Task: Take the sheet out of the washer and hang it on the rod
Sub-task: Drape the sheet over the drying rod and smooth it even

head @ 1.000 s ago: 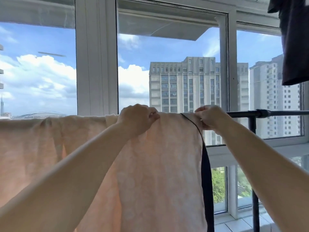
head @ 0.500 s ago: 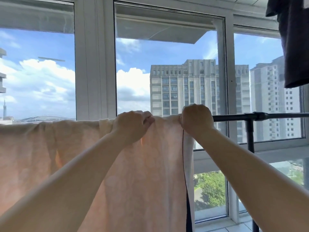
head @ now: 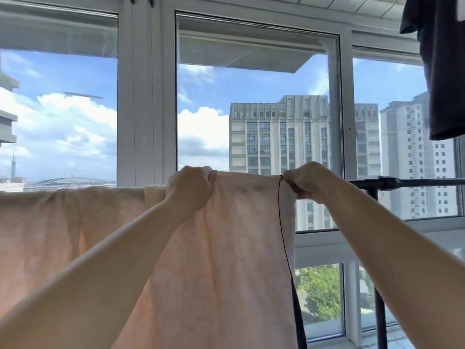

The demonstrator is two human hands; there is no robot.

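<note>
A pale peach sheet [head: 226,248] with a thin dark edge hangs draped over a black horizontal rod [head: 412,183] in front of the window. It spreads along the rod from the far left to the middle of the view. My left hand [head: 190,188] grips the sheet's top fold over the rod. My right hand [head: 308,181] pinches the sheet's dark-edged right end at the rod. The washer is not in view.
The rod's black upright post [head: 380,298] stands at the right. A dark garment [head: 442,71] hangs from above at the top right. White window frames [head: 146,96] stand close behind the rod, with tall buildings outside.
My right hand has slid the sheet's right end rightward along the rod, widening the stretch between my hands. The view has shifted slightly.
</note>
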